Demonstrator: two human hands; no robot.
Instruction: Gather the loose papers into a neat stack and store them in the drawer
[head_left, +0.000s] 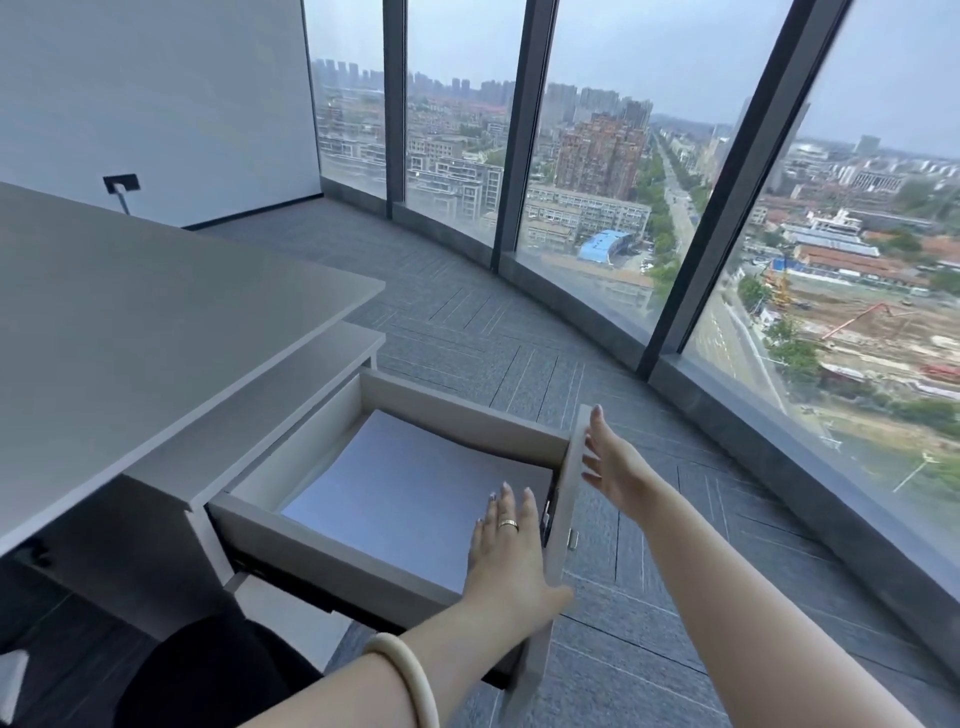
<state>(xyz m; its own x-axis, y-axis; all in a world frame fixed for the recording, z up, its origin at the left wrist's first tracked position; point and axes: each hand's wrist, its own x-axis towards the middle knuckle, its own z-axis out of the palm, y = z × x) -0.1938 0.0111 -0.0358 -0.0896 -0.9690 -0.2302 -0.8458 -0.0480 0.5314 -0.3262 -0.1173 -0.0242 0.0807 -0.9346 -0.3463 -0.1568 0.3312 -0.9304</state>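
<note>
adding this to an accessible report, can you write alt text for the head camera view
A stack of white papers lies flat inside an open grey drawer under a desk, with the left hand held flat over its front corner and the right hand open against the drawer front. Floor-to-ceiling windows behind show a city.

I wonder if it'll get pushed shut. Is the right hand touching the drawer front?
Touching. In the head view the right hand lays straight fingers against the outer face of the drawer front, with no gap showing.
</note>
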